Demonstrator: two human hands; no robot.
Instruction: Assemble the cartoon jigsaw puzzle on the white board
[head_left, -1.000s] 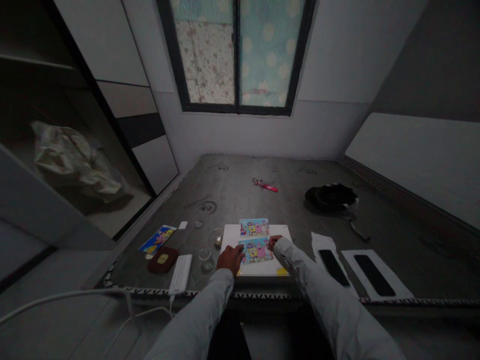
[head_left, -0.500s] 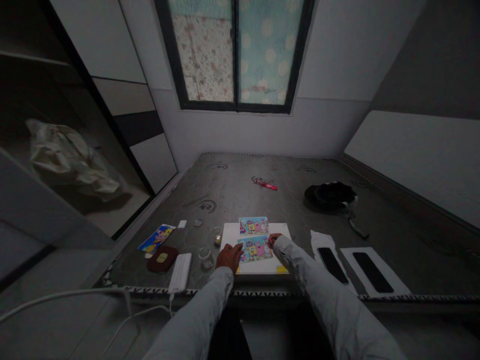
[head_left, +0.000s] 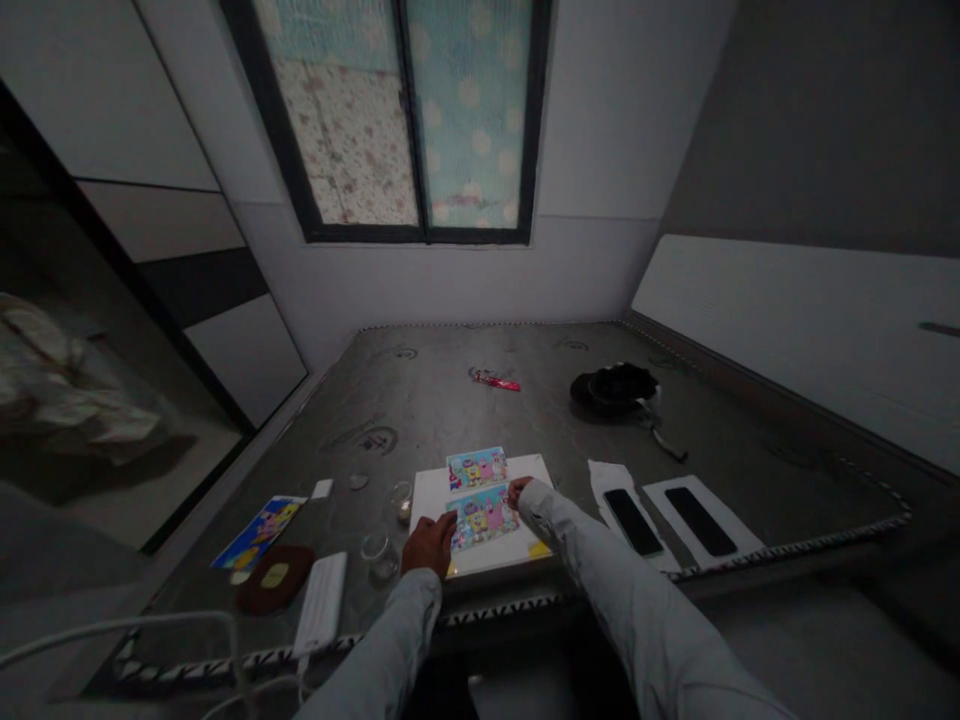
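A bright cartoon picture card (head_left: 484, 518) lies slightly tilted on a white board (head_left: 430, 488). At its left edge is my left hand (head_left: 429, 545), fingers bent and fingertips closed on the border. My right hand (head_left: 519, 490) pinches at the card's upper right edge; its fingertips are partly hidden by the hand itself. Just above, a second picture card (head_left: 477, 468) with a matching cartoon scene overlaps the board's far edge. Yellow patches show at the board's near corners. Beside my left hand stand a clear glass jar (head_left: 379, 556) and a smaller jar (head_left: 402, 502) with something yellowish inside.
On the left are a blue cartoon card (head_left: 259, 532), a brown round-cornered case (head_left: 275, 580), a white power bank (head_left: 321, 602) with a cable, and a small white block (head_left: 322, 489). A red tool (head_left: 496, 382), black cap (head_left: 615, 390) and two dark phones (head_left: 634, 522) lie farther off.
The view has turned to the right, so everything sits farther left in the picture. Both hands keep nearly the same places at the card's edges.
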